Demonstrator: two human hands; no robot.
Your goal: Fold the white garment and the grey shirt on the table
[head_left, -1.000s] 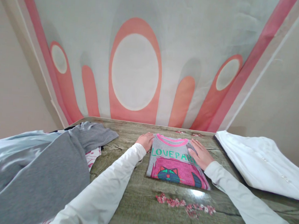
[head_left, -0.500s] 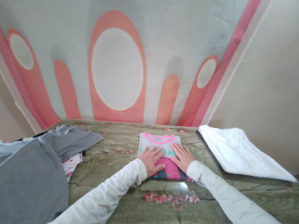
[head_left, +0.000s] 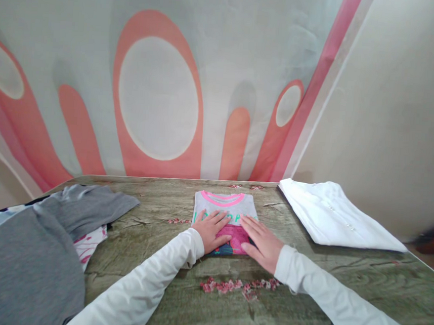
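Observation:
A small folded T-shirt (head_left: pixel 224 202), grey with a pink neckline, green letters and a pink and dark print, lies in the middle of the table. My left hand (head_left: pixel 210 231) rests flat on its left part, fingers stretched over the lettering. On the lower right part lies my right hand (head_left: pixel 262 244), palm down with fingers extended and the thumb apart. Both hands hide part of the print. Neither hand grips the cloth.
Unfolded clothes lie at the left, with a grey T-shirt (head_left: pixel 43 254) on top and a white and pink garment (head_left: pixel 89 245) under it. A folded white shirt (head_left: pixel 341 218) lies at the right edge of the wood-patterned table (head_left: pixel 206 315). A printed wall covering (head_left: pixel 224 64) stands behind.
My right hand has slid down towards me on the T-shirt, baring more of its upper right. My left hand stays in place on it. The whole view has shifted slightly to the right.

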